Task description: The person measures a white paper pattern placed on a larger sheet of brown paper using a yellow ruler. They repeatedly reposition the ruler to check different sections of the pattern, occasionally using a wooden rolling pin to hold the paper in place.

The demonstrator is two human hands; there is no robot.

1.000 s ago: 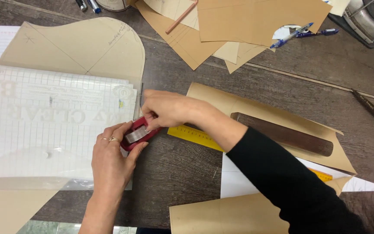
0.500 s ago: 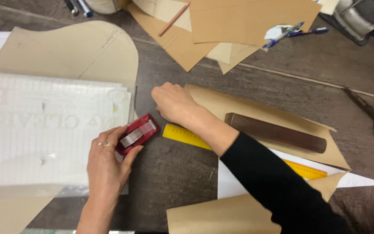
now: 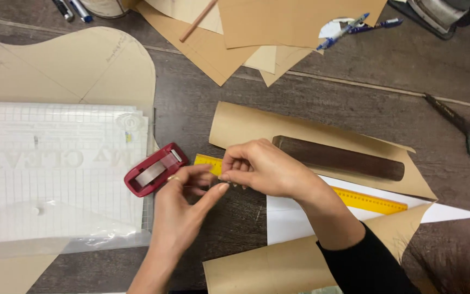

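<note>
Both hands meet over the dark wooden counter (image 3: 202, 109), just in front of the person. The left hand (image 3: 183, 209) comes up from below with its fingers curled; thumb and forefinger reach toward the right hand's fingertips. The right hand (image 3: 262, 169), in a black sleeve (image 3: 363, 261), has its grip pressed together at the thumb and forefinger, and the left grip closes at the same spot. What lies between them is too small and faint to make out with certainty — possibly a short strip of clear tape.

Just left of the hands lies a red tape dispenser (image 3: 156, 169) on its side, touching the edge of a clear gridded plastic sheet (image 3: 55, 169), which rests on a large tan paper pattern (image 3: 77, 68) with a rounded corner. A yellow ruler (image 3: 368, 200) runs slantwise under the right hand, one end showing beside the dispenser, the other stretching out to the right across a white sheet of paper (image 3: 295, 220). Above the ruler, a long dark brown bar (image 3: 338, 158) lies on a tan paper piece (image 3: 246, 128).

More tan paper cut-outs (image 3: 295, 22) are heaped at the top of the counter, with blue pens (image 3: 354, 24) on them — and dark scissors (image 3: 461, 128) lie well apart at the right edge. Another tan piece (image 3: 262, 269) lies at the bottom, near the sleeve.
</note>
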